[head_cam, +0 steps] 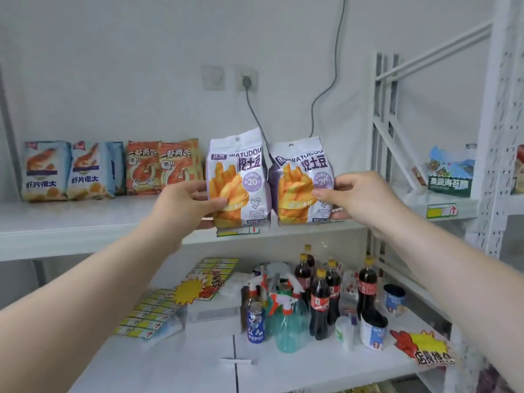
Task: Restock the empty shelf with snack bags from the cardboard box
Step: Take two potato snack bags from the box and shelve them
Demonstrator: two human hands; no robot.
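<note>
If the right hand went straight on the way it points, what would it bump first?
Probably the other purple fries bag, held by the left hand: the right hand points leftward at it with its own bag. Depth is unclear.

My count of snack bags
I see two purple-and-white foil fry bags (238, 177), two orange foil prawn-cracker bags (143, 165) and at least two pale blue prawn-cracker bags (45, 168).
</note>
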